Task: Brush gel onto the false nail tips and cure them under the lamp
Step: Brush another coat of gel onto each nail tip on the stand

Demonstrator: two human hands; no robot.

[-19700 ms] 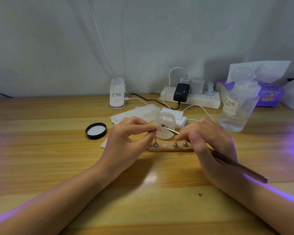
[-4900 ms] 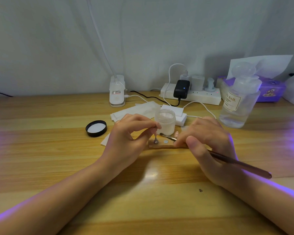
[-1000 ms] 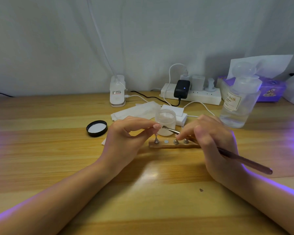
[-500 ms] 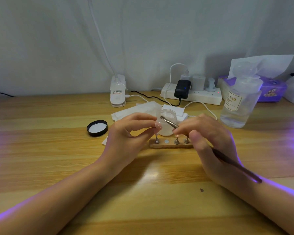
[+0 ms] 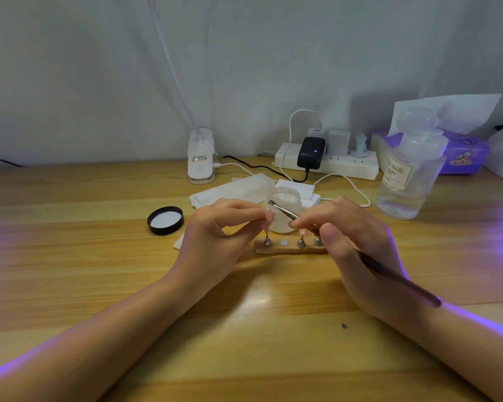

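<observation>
The left hand (image 5: 215, 236) pinches a nail tip (image 5: 269, 217) upright on its stand, while the right hand (image 5: 349, 239) pinches the brush (image 5: 285, 210), angled leftward, bristles just beside it.

Home nail desk: wooden table (image 5: 99, 256), power strip (image 5: 340, 166), tissue box (image 5: 465, 158), curtain backdrop (image 5: 99, 68).

My left hand (image 5: 215, 239) hovers with thumb and forefinger pinched together, the other fingers curled beneath. My right hand (image 5: 352, 245) is curled in a pen-like grip, thumb in front. Both forearms reach forward; my right wrist seems to rest low.
</observation>
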